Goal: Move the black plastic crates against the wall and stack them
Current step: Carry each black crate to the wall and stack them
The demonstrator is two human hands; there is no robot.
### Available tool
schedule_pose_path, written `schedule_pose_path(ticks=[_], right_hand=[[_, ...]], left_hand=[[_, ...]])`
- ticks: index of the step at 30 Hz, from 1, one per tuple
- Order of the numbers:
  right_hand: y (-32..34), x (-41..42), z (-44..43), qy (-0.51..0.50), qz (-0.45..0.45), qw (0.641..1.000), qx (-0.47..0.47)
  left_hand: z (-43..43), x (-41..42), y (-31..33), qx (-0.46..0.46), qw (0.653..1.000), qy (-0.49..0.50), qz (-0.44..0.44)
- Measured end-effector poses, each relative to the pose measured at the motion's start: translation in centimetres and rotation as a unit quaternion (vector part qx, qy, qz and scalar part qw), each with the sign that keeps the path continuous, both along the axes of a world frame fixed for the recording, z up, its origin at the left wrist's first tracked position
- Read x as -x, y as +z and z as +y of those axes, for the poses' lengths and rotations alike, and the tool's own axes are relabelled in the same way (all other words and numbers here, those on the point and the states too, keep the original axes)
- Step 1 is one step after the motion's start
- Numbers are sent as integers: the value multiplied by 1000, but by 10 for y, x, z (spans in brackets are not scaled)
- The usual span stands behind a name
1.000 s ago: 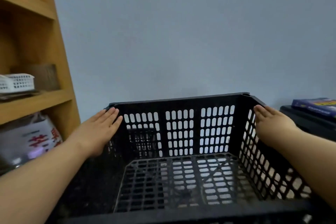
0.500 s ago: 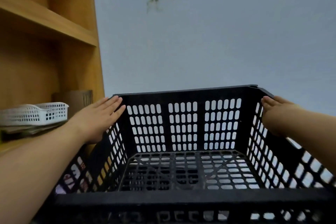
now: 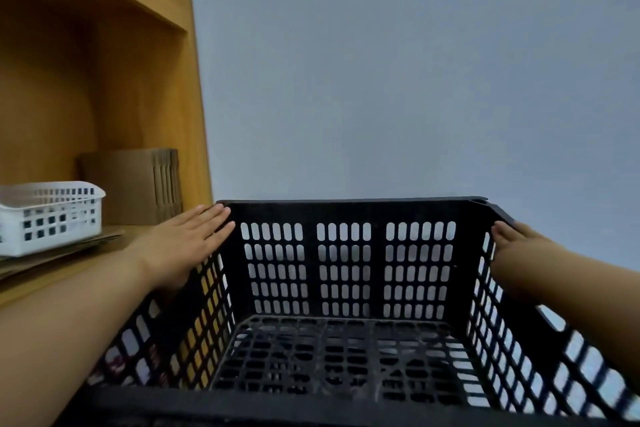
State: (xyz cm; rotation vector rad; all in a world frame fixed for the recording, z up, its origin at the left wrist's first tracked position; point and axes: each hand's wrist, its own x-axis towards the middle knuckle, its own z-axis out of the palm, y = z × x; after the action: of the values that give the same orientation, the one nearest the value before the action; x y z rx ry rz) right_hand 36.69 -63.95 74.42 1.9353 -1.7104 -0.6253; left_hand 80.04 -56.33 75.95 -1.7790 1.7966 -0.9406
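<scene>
A black plastic crate [image 3: 346, 211] with slotted walls and an empty grid floor fills the lower half of the head view, its far wall turned toward the pale wall. My left hand [image 3: 180, 246] lies flat with fingers together against the outside of the crate's left wall near the top rim. My right hand [image 3: 516, 243] presses the outside of the right wall the same way, its palm hidden behind the rim. The crate is held between the two hands. No other black crate is in view.
A wooden shelf unit [image 3: 145, 87] stands at the left, close to the crate. On its shelf sit a white plastic basket [image 3: 48, 215] and a stack of folded cardboard [image 3: 138, 184]. The bare grey-blue wall [image 3: 415, 62] fills the background.
The crate and both hands have risen along the shelf unit; the lower shelf items and the blue box at the right have dropped out of sight. The hands keep the same hold on the sides.
</scene>
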Motion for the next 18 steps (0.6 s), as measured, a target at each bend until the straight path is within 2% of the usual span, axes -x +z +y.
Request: schedule_pose_path(ticks=[6, 12, 18], right_hand=[[-19, -52, -35, -28, 10, 998, -53], [-27, -69, -57, -77, 21, 993, -85], [-23, -73, -68, -95, -10, 992, -81]], left_hand=[[-63, -49, -17, -53, 998, -23, 2], [-111, -64, -26, -77, 997, -23, 19], [-129, -70, -28, -106, 992, 50, 55]])
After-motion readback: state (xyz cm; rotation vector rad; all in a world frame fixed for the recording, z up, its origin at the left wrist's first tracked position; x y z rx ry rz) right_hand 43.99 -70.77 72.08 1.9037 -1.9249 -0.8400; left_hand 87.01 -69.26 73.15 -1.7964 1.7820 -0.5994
